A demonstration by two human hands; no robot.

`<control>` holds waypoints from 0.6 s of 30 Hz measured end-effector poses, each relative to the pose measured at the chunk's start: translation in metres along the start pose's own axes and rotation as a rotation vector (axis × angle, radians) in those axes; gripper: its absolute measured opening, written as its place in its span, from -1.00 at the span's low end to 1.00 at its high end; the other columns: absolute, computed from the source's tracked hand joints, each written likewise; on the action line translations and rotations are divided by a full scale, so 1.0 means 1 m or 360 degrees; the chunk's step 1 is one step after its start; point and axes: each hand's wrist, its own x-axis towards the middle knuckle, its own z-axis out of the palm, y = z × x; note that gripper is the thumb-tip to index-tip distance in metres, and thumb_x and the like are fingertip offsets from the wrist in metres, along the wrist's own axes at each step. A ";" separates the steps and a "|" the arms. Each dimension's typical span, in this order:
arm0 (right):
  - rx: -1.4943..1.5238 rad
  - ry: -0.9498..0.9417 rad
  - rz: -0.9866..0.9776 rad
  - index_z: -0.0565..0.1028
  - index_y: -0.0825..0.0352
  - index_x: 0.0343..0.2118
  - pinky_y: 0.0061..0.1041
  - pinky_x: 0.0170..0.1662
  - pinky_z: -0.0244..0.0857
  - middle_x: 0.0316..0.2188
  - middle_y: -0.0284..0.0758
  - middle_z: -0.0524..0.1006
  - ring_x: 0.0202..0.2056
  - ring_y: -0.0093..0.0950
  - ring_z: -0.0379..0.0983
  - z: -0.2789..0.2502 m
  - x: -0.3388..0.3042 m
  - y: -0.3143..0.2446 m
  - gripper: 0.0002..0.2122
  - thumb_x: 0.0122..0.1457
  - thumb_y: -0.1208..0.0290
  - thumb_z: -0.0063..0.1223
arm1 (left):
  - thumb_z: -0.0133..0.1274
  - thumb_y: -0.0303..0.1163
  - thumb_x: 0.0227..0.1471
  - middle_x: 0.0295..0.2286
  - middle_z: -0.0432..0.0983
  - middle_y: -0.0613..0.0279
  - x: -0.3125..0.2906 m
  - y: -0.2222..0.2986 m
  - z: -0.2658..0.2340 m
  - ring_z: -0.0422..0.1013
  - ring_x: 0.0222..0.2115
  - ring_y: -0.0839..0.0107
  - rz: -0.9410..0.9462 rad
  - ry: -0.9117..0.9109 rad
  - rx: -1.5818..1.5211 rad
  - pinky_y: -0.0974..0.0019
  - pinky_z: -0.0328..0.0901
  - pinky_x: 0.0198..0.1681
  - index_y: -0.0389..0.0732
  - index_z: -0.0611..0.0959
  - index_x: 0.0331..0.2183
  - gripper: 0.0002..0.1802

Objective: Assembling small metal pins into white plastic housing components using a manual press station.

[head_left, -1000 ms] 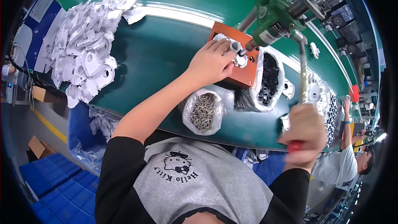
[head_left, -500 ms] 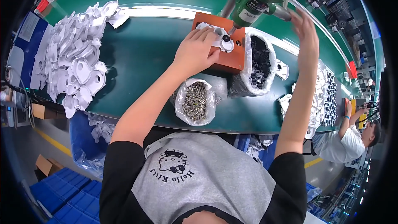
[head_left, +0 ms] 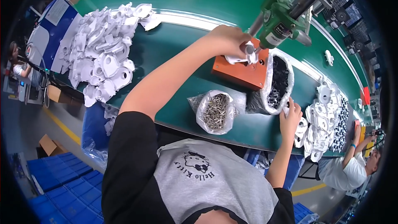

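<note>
My left hand (head_left: 231, 40) is closed on a white plastic part (head_left: 236, 59) at the top of an orange fixture block (head_left: 244, 74). A round grey piece shows at its fingertips, and the fingers hide much of the part. The green press head (head_left: 277, 27) stands just right of that hand, its tip near the block. My right hand (head_left: 291, 119) is low on the right, its fingers closed around a small white plastic part (head_left: 286, 108), mostly covered. Next to it is a clear bag of black pieces (head_left: 280, 76).
An open bag of metal screws (head_left: 215, 114) stands near the front edge. White parts are heaped (head_left: 103, 54) at the left; other white parts (head_left: 323, 116) lie in rows at the right. One white piece (head_left: 328, 58) lies farther back. A co-worker (head_left: 346, 166) sits at the far right.
My right hand has left the press handle and come down beside the bag of black pieces. My left hand has gone from lying over the white part to gripping it. The view has shifted.
</note>
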 end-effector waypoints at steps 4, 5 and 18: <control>0.0130 0.0042 0.0093 0.32 0.21 0.11 -0.21 0.06 0.19 0.07 -0.06 0.27 0.01 -0.07 0.24 -0.002 0.003 0.002 -0.43 -0.04 0.43 0.20 | 0.12 0.00 -0.25 -0.36 0.58 0.20 0.005 0.000 -0.028 0.51 -0.29 0.19 -0.0521 -0.0019 0.0097 0.22 0.39 -0.31 -0.07 0.63 -0.32 -0.55; 0.0131 0.0016 0.0087 0.33 0.22 0.10 -0.22 0.07 0.18 0.08 -0.06 0.28 0.01 -0.08 0.24 -0.002 0.004 0.003 -0.43 -0.05 0.44 0.21 | 0.09 -0.02 -0.22 -0.35 0.57 0.08 0.007 -0.013 -0.024 0.50 -0.27 0.11 -0.0623 0.0314 -0.0180 0.21 0.39 -0.25 -0.16 0.63 -0.31 -0.54; 0.0185 -0.0227 0.0059 0.37 0.22 0.05 -0.25 -0.06 0.25 -0.20 -0.14 0.42 -0.17 -0.14 0.32 -0.027 0.018 0.003 -0.36 -0.24 0.40 0.23 | -0.02 -0.14 -0.01 -0.22 0.53 -0.01 -0.052 -0.217 -0.017 0.47 -0.18 -0.01 -0.1387 0.0661 0.0394 -0.04 0.36 -0.17 -0.10 0.46 -0.06 -0.54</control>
